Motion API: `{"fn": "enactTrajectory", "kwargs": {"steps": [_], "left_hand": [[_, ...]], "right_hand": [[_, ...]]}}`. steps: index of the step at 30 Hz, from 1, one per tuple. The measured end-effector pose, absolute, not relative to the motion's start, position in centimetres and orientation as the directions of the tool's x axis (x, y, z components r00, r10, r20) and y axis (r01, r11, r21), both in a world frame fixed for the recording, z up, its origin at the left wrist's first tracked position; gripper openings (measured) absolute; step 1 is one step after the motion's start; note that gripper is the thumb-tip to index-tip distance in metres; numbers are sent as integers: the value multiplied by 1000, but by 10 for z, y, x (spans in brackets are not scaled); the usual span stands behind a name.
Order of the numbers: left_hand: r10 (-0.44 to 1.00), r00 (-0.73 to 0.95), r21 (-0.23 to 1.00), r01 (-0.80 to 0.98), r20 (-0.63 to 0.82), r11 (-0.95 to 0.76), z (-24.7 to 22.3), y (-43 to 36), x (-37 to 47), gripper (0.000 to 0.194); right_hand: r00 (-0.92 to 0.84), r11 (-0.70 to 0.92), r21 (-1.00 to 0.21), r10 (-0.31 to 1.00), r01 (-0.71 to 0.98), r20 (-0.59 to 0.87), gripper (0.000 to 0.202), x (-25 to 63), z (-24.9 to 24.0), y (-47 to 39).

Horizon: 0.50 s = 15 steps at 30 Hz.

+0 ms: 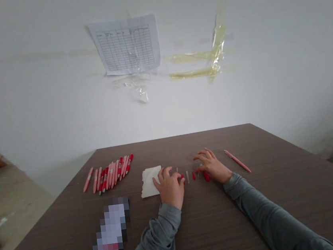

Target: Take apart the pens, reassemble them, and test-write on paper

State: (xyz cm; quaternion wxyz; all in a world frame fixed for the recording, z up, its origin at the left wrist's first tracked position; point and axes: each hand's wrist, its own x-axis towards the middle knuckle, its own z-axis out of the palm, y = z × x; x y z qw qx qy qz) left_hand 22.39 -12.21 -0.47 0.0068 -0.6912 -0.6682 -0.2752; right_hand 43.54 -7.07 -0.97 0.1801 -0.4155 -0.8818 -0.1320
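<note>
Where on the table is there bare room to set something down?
The tabletop is bare between the sleeves and right of the lone pink pen. It is crowded at the row of pens and small parts between the hands.

- Dim, diffuse light, source unseen
- Plain white wall [180,113] brightest just above brown wood-grain counter [214,224]
- Glints on shiny yellowish tape [217,55] above counter
- Blur left of counter; pixelation on its left
</note>
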Motion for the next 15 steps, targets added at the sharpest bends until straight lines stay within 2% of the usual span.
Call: {"fn": "enactTrajectory", "kwargs": {"steps": [15], "left_hand": [[913, -95, 279, 960, 397, -21, 6, -115, 201, 18]], "right_hand": [[-587, 615, 87, 686, 784, 429, 25, 438, -12, -74]]}}
